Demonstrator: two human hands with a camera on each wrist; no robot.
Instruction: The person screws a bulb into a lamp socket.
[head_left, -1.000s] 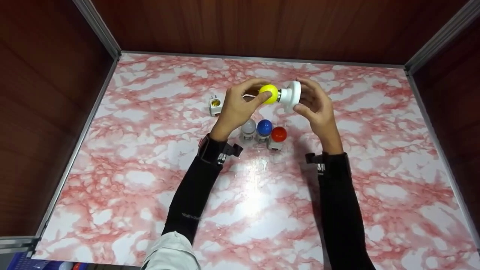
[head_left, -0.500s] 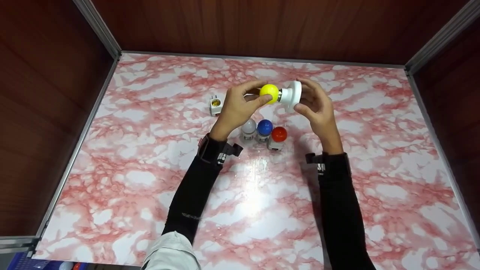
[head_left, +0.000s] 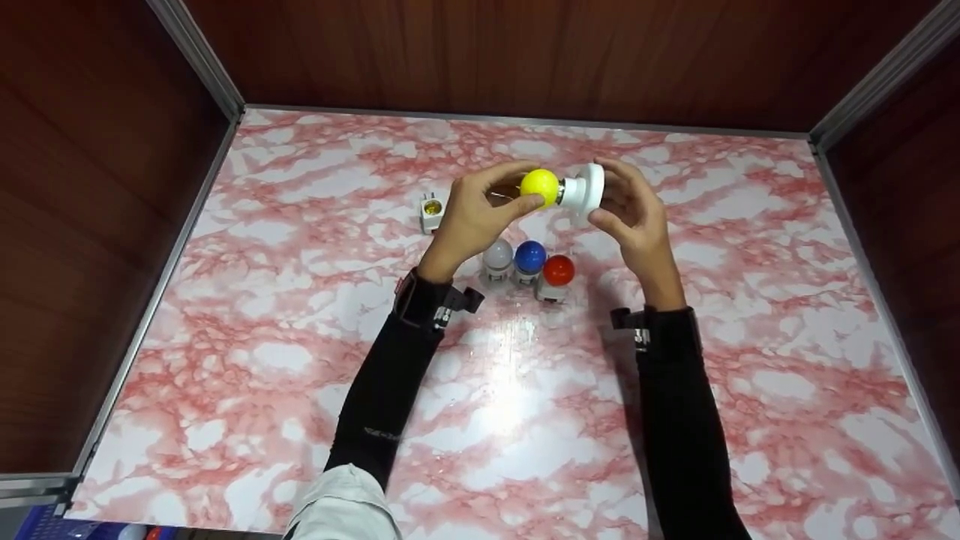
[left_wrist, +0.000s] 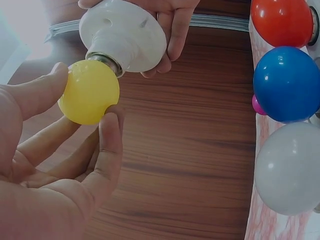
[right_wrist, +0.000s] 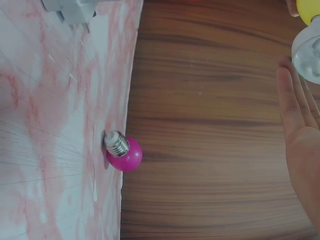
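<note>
My left hand [head_left: 476, 214] pinches a yellow light bulb [head_left: 539, 187] between thumb and fingers, above the table. The bulb lies sideways, its metal screw base partly inside the neck of a round white lamp holder [head_left: 590, 189]. A band of that metal [left_wrist: 106, 62] still shows at the socket mouth in the left wrist view. My right hand [head_left: 637, 214] holds the lamp holder by its wide base, thumb at the near rim and fingers behind. In the right wrist view, the hand [right_wrist: 300, 120] and the holder [right_wrist: 307, 55] are only partly in frame.
White [head_left: 498, 255], blue [head_left: 530, 256] and red [head_left: 559, 271] bulbs stand in white sockets just nearer than the hands. A white plug socket [head_left: 431, 213] sits left. A pink bulb [right_wrist: 126, 156] lies on the marbled table [right_wrist: 65, 190]. Wooden panels [head_left: 525, 60] enclose the sides and back.
My left thumb has slid from the front of the yellow bulb to its lower edge. The right hand and lamp holder have hardly moved.
</note>
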